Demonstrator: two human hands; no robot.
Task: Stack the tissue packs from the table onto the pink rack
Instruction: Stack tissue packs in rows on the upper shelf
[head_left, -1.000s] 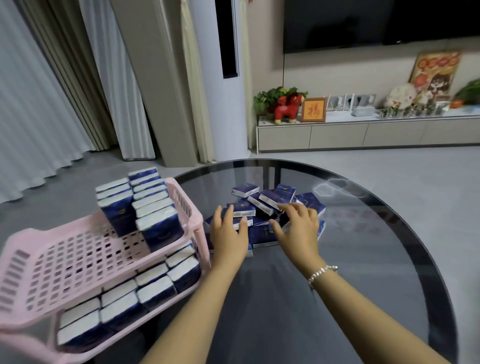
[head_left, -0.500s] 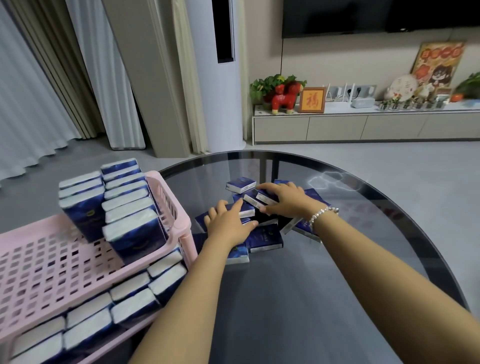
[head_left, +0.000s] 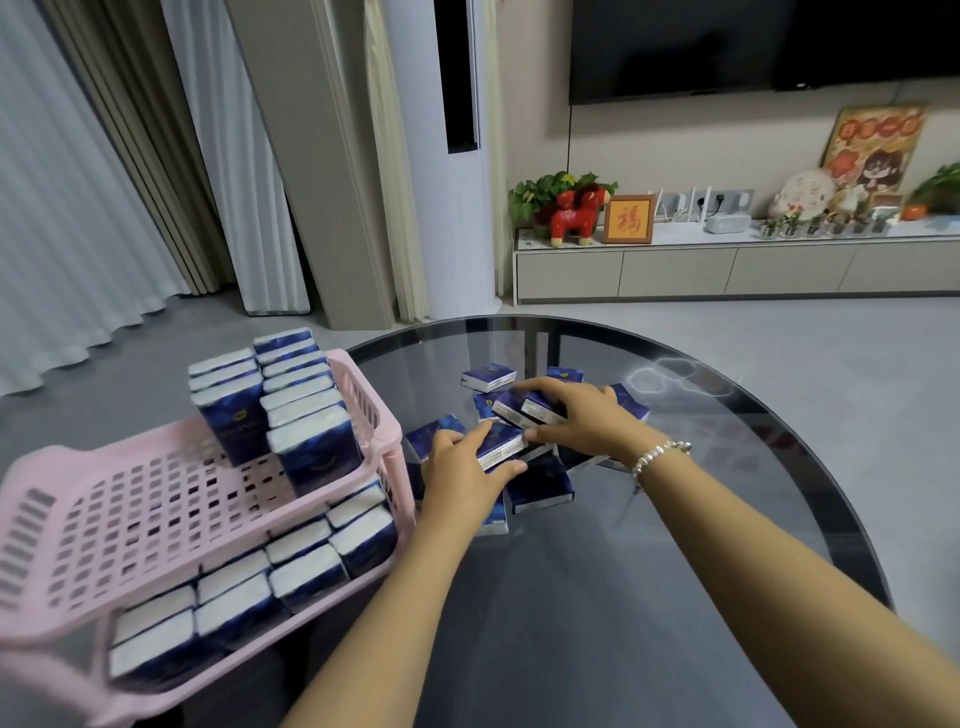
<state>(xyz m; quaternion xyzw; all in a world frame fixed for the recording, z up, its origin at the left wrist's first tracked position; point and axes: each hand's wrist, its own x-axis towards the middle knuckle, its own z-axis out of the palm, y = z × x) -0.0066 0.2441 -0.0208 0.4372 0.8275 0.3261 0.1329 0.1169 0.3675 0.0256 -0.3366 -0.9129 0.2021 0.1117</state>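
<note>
Several dark blue tissue packs lie in a loose heap (head_left: 540, 483) on the round glass table (head_left: 649, 571). My left hand (head_left: 462, 473) grips one pack (head_left: 501, 444) at the heap's near left, thumb under its edge. My right hand (head_left: 576, 415) curls over two packs (head_left: 530, 408) in the middle of the heap. One pack (head_left: 488, 376) lies apart at the back. The pink rack (head_left: 104, 525) stands left of the table; upright packs (head_left: 291, 410) fill its top shelf's far right corner and more packs (head_left: 270, 577) line the lower shelf.
The near and right parts of the glass table hold nothing. Beyond it stand a tall white air conditioner (head_left: 452, 156), curtains (head_left: 93, 171) at the left, and a low TV cabinet (head_left: 727, 265) with ornaments under a wall TV.
Both hands have reached further into the heap and closed on packs: the left now grips one, the right covers two. The view has shifted slightly.
</note>
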